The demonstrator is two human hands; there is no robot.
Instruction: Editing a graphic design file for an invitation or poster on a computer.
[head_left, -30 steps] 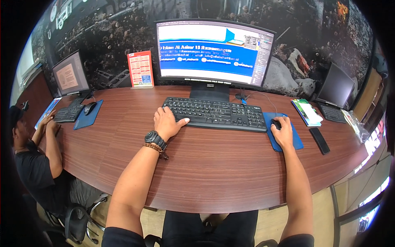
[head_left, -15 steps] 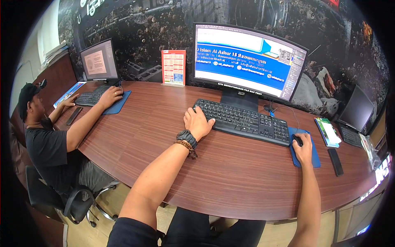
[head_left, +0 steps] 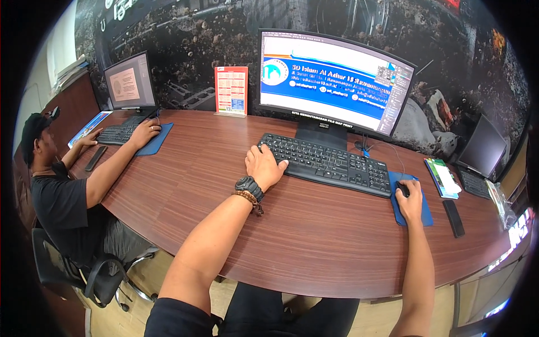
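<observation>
While the mouse (head_left: 401, 189) lies held under the curled right hand (head_left: 412, 199), the left hand (head_left: 264, 167) rests half-open on the keyboard (head_left: 327, 163). Artwork (head_left: 328, 77) on the monitor (head_left: 337, 81) has moved rightward.

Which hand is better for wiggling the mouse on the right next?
Probably the right hand: it rests on the black mouse, above the blue mouse pad. The left hand is over at the left end of the keyboard, far from the mouse.
</observation>
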